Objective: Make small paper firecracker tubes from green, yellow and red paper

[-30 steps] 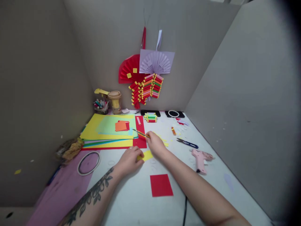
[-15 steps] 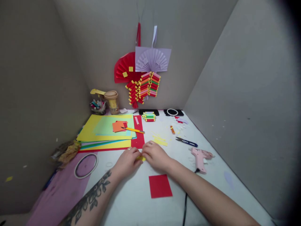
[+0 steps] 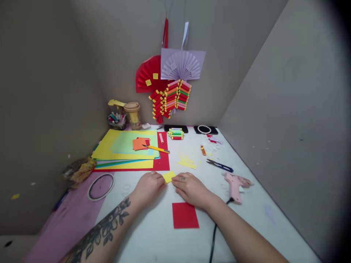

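A small yellow paper piece (image 3: 169,177) lies between my two hands near the middle of the table. Closed fingers of my left hand (image 3: 150,186) grip its left end. My right hand (image 3: 189,187) touches its right end with the fingertips, the fingers pressed together. Just below my right hand, a red paper square (image 3: 185,215) lies flat. Yellow paper strips (image 3: 187,162) are scattered beyond my hands.
Coloured sheets (image 3: 126,146) with a yellow cutter (image 3: 159,148) lie at back left. On the right are blue snips (image 3: 220,165) and a pink glue gun (image 3: 234,184) with its black cord. A tape roll (image 3: 101,187) sits left; small paper rolls (image 3: 176,134) lie behind.
My right hand has moved a little right and away from my left hand. More of the yellow piece now shows between them. The view has shifted slightly.
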{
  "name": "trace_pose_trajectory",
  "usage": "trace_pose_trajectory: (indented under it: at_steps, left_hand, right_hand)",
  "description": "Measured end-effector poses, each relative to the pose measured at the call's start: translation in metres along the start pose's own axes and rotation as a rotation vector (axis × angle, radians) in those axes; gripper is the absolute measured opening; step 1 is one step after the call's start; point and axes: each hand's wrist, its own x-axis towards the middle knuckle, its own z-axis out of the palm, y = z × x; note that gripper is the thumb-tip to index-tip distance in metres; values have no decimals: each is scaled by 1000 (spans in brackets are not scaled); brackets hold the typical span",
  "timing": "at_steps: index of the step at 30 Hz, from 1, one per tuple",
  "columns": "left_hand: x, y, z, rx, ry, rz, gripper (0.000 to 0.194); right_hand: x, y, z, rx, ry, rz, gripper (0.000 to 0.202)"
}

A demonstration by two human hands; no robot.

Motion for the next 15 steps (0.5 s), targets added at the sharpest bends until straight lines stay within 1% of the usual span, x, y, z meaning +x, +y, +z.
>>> trace_pose_trajectory:
  at_steps: [4, 8, 12, 15]
  left_hand:
    - [1, 2, 0, 63, -4, -10, 19]
    - [1, 6, -1, 55, 1, -27, 23]
    - [1, 11, -4, 98, -46, -47, 18]
    - [0, 13, -5, 102, -65, -52, 19]
  right_hand:
    - [1, 0, 0, 16, 21, 0, 23]
    - [2, 5, 0, 41, 50, -21, 18]
    - [3, 10, 2, 41, 43, -45, 21]
    - [4, 10, 2, 44, 27, -48, 25]
